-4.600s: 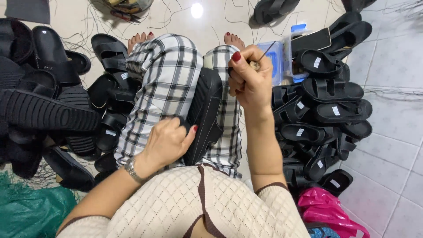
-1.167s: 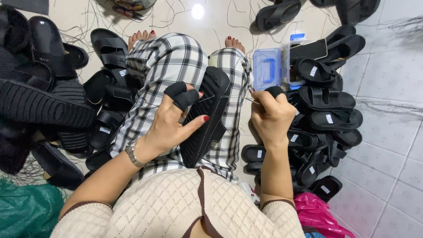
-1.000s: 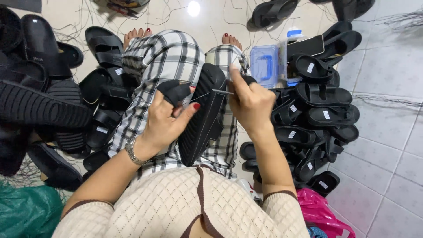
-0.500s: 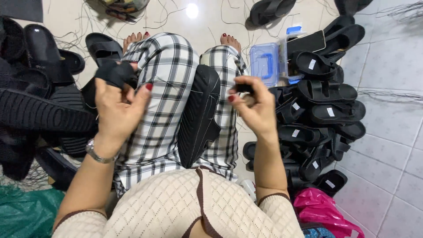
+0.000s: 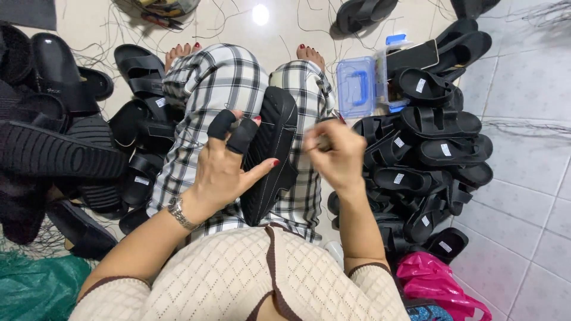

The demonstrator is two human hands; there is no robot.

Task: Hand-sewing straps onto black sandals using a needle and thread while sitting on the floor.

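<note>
Right hand (image 5: 334,156) has its grip pinched tight on something small, probably a needle, can't really tell, with a thin thread running left to the black sandal sole (image 5: 269,156) standing on edge between the plaid-trousered knees. Left hand (image 5: 229,163) has a spread grip, thumb pressing the sole's side, two fingers in black fingertip guards (image 5: 232,132). Right of the pinching hand there's a stack of black sandals (image 5: 437,148), and beyond that a clear blue-lidded box (image 5: 355,86). More sandals (image 5: 53,148) heaped left of the other hand, on the floor.
</note>
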